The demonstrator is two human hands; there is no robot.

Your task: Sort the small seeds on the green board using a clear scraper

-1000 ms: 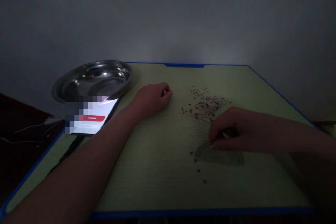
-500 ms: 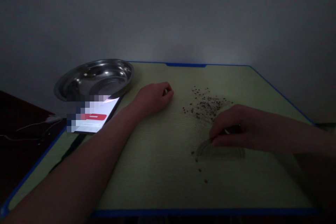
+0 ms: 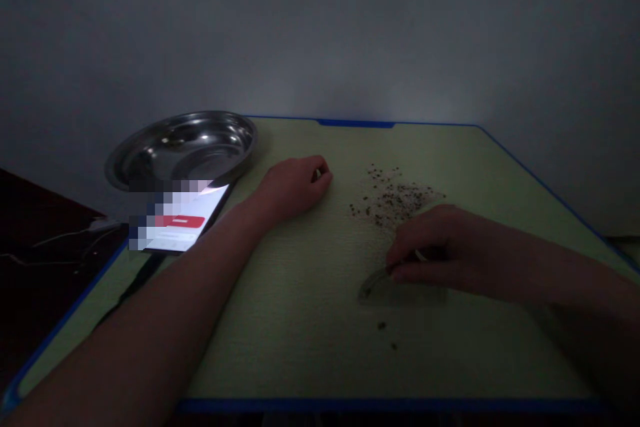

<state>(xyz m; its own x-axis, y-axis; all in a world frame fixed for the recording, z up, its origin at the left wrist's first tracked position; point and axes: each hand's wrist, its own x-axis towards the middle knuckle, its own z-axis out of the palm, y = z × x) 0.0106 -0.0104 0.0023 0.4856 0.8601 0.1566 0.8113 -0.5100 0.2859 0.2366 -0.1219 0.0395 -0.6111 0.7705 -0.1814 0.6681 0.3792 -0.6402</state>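
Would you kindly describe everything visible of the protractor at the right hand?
The protractor is half-round, thin and see-through, like clear plastic; any markings are too blurred to read. It sits roughly flat on or just above the table, curved edge away from the person, straight edge toward them. The right hand holds the curved edge, hiding part of it; a dark speck shows at its left end.

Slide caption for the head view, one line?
Right hand pinches a clear protractor near scattered dark bits; left hand lies loosely curled on the green table.
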